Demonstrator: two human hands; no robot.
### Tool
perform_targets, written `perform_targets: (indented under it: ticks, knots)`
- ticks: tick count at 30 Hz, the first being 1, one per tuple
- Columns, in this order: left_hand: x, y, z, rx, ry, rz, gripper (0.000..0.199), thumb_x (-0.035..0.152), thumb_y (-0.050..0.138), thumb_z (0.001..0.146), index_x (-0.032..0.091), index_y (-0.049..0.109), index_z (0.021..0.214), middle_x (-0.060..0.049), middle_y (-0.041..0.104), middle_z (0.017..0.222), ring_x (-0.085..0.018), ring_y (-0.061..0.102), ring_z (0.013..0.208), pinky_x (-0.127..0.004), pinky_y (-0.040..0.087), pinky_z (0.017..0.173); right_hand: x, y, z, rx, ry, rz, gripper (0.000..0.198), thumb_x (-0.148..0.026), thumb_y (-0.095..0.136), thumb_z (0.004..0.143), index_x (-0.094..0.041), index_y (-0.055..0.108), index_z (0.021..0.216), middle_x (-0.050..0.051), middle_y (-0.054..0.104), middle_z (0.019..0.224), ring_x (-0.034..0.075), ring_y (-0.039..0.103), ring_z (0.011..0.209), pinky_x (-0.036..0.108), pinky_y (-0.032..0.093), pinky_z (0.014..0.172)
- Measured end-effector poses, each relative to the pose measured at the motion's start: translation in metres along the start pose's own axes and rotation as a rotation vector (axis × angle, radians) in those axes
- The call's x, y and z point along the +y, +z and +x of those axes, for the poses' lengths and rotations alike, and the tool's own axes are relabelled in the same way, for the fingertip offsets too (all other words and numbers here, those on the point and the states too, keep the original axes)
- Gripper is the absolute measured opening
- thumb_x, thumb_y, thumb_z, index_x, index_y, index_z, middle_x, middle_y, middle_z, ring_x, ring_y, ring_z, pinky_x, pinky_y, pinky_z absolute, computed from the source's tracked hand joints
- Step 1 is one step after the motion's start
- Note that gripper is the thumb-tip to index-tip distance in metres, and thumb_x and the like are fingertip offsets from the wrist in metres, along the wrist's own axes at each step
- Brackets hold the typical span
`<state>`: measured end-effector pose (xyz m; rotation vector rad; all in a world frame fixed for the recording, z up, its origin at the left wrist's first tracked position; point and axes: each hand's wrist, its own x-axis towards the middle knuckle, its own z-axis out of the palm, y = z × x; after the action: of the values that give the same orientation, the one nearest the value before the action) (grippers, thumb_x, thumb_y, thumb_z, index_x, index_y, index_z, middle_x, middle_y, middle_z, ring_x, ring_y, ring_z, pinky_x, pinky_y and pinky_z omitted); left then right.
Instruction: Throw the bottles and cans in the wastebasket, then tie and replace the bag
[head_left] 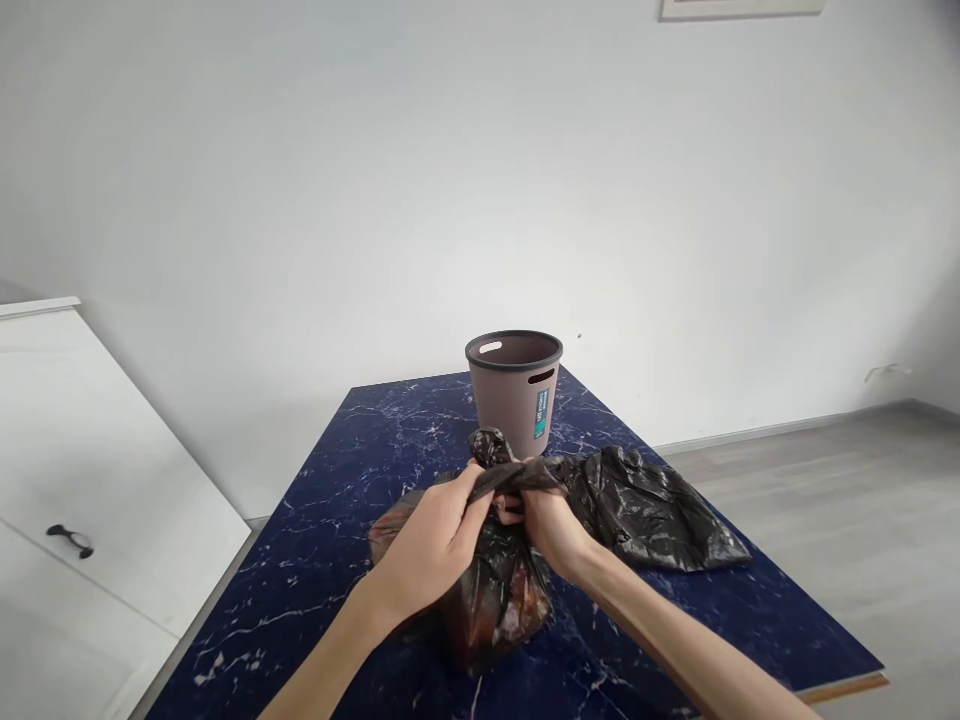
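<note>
A filled black plastic garbage bag (499, 600) rests on the blue table, with reddish-brown contents showing through its thin film. My left hand (448, 520) is closed around the bag's twisted neck. Close beside it, my right hand (544, 515) is wrapped in a strand of the black plastic crossing over its fingers, and it also grips the neck. Some of my right fingers are hidden under the plastic. A second stretch of crumpled black plastic (649, 510) lies flat to the right of my hands; whether it joins the filled bag I cannot tell.
A mauve trash can (499, 400) with a dark rim and handle slots stands just beyond my hands. The table (315, 520) has a blue marble-patterned top. A white cabinet (90, 450) is at the left, and a pale wall (375, 200) rises behind.
</note>
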<state>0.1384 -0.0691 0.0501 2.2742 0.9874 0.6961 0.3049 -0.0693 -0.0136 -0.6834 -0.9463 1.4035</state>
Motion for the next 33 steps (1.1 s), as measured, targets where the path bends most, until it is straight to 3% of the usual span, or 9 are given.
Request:
perform_targets:
  ticks: [5,9,12,16,18,22,25,29,33]
  knots:
    - [0.000,0.003,0.001,-0.014,0.016,0.128,0.024,0.032,0.038,0.109,0.025,0.057,0.097,-0.002,0.067,0.082,-0.022,0.062,0.067,-0.032,0.042,0.062,-0.010,-0.002,-0.013,-0.283,0.025,-0.367,0.024,-0.039,0.078,0.081,-0.022,0.066,0.093,0.001,0.065,0.095,0.021,0.059,0.092,0.038,0.051,0.091]
    - [-0.002,0.011,-0.002,-0.111,0.137,0.290,0.028,0.024,0.038,0.107,0.022,0.066,0.106,-0.009,0.074,0.101,-0.029,0.070,0.092,-0.039,0.051,0.080,-0.014,0.011,-0.017,-0.035,0.014,-0.390,0.044,-0.064,0.066,0.094,-0.024,0.074,0.110,0.008,0.074,0.109,0.029,0.063,0.117,0.047,0.046,0.113]
    - [-0.005,0.009,-0.003,-0.125,0.145,0.290,0.029,0.037,0.045,0.108,0.023,0.071,0.112,-0.011,0.076,0.110,-0.032,0.069,0.101,-0.042,0.052,0.086,-0.013,0.015,-0.016,0.066,0.017,-0.214,0.057,-0.073,0.056,0.096,-0.022,0.076,0.112,0.008,0.075,0.103,0.029,0.068,0.112,0.044,0.051,0.108]
    - [-0.014,-0.005,0.002,-0.183,0.041,0.153,0.026,0.042,0.052,0.105,0.025,0.071,0.099,-0.006,0.075,0.091,-0.028,0.068,0.086,-0.037,0.050,0.077,-0.021,0.006,-0.019,-0.068,0.016,-0.268,0.057,-0.073,0.045,0.102,-0.022,0.071,0.096,0.006,0.069,0.090,0.025,0.068,0.094,0.040,0.057,0.093]
    - [-0.018,-0.014,0.006,-0.230,-0.037,0.028,0.021,0.032,0.051,0.103,0.024,0.068,0.093,-0.003,0.073,0.086,-0.023,0.066,0.076,-0.033,0.048,0.073,-0.028,-0.002,-0.023,-0.182,-0.083,-0.485,0.052,-0.065,0.038,0.107,-0.023,0.066,0.095,0.006,0.065,0.097,0.021,0.064,0.095,0.037,0.054,0.095]
    - [-0.022,-0.026,0.011,-0.231,-0.120,-0.169,0.011,0.032,0.055,0.099,0.024,0.060,0.105,-0.003,0.073,0.098,-0.019,0.065,0.081,-0.030,0.047,0.072,-0.034,-0.017,-0.027,-0.362,-0.476,-1.145,0.028,-0.036,0.041,0.111,-0.023,0.063,0.100,0.010,0.058,0.116,0.022,0.056,0.107,0.037,0.050,0.096]
    - [-0.020,-0.029,0.009,-0.230,-0.121,-0.247,0.026,0.044,0.061,0.100,0.024,0.055,0.115,-0.004,0.073,0.098,-0.020,0.066,0.085,-0.030,0.049,0.075,-0.023,-0.026,-0.026,-0.276,-0.669,-1.542,0.017,-0.017,0.048,0.104,-0.021,0.064,0.108,0.011,0.062,0.106,0.026,0.055,0.097,0.041,0.048,0.083]
    - [-0.021,-0.025,0.009,-0.222,-0.176,-0.444,0.042,0.059,0.046,0.107,0.024,0.051,0.129,-0.007,0.077,0.095,-0.024,0.074,0.095,-0.037,0.056,0.088,-0.007,-0.026,-0.024,-0.068,-0.818,-1.640,0.034,-0.006,0.047,0.097,-0.020,0.064,0.123,0.011,0.068,0.103,0.028,0.057,0.093,0.042,0.046,0.078]
    - [-0.027,-0.022,0.019,-0.117,-0.191,-0.397,0.042,0.056,0.053,0.105,0.027,0.062,0.133,-0.011,0.075,0.127,-0.029,0.069,0.125,-0.045,0.053,0.110,0.000,-0.016,-0.022,0.032,-0.904,-1.571,0.064,-0.002,0.042,0.098,-0.021,0.041,0.158,0.014,0.066,0.132,0.030,0.059,0.112,0.045,0.050,0.088]
